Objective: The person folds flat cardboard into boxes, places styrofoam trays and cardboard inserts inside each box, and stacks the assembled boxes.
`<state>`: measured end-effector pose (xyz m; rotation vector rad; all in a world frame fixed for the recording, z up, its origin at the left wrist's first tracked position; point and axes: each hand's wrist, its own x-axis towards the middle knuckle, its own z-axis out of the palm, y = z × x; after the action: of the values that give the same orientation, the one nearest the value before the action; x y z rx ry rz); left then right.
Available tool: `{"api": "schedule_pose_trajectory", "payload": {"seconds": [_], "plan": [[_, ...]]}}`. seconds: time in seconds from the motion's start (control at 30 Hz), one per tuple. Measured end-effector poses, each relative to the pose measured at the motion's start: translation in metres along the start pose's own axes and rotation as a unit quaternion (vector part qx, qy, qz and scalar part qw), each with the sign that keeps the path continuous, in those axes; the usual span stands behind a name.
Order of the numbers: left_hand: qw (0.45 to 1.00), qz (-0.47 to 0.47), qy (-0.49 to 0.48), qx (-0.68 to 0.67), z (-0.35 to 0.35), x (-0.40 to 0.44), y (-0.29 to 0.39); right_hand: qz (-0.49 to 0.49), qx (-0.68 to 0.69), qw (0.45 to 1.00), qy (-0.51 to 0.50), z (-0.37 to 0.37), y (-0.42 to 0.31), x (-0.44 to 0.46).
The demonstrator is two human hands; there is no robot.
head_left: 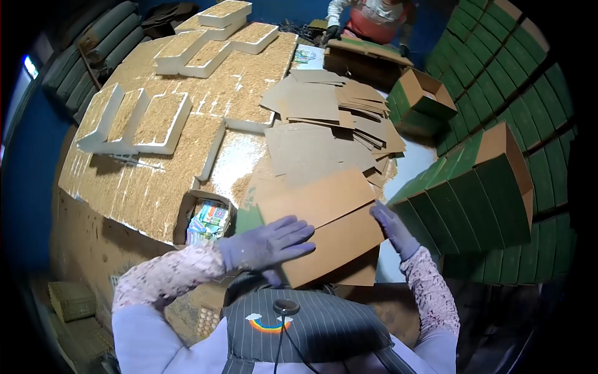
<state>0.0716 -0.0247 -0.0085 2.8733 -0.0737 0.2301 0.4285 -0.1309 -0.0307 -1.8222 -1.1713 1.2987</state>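
A brown cardboard box [333, 243] with its flaps folded over lies in front of my body, a seam running across its top. My left hand [268, 243], in a purple glove, rests on its left side with the fingers spread flat. On the right edge of the box, my right hand [395, 230], also gloved, has its fingers stretched out along the side. Grey-brown cardboard sheets [311, 149] lie in loose piles just beyond the box. Left of my left hand, a small open carton [180, 224] holds colourful packets [208, 218].
White trays [165, 121] of tan granular material stand on filled trays at the left. Green boxes [467, 206] are stacked at the right, with an open green box [420, 100] behind. Across the table a co-worker [374, 22] stands at another box [361, 59].
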Motion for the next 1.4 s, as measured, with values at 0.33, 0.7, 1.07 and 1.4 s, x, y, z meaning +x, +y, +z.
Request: {"api": "schedule_pose_trajectory", "payload": {"seconds": [0.33, 0.7, 1.07, 1.4], "plan": [[0.854, -0.486, 0.187, 0.009, 0.139, -0.027, -0.062, -0.063, 0.129, 0.982, 0.12, -0.023, 0.078, 0.083], [0.247, -0.673, 0.667, -0.203, 0.221, -0.314, -0.05, -0.083, 0.067, 0.987, 0.122, -0.009, 0.051, 0.069], [0.266, -0.643, 0.689, -0.201, 0.147, -0.307, -0.04, -0.101, 0.046, 0.988, 0.105, -0.049, 0.109, 0.086], [0.29, -0.44, 0.668, -0.526, -0.033, -0.275, 0.009, -0.138, 0.046, 0.979, 0.14, -0.002, 0.055, 0.058]]}}
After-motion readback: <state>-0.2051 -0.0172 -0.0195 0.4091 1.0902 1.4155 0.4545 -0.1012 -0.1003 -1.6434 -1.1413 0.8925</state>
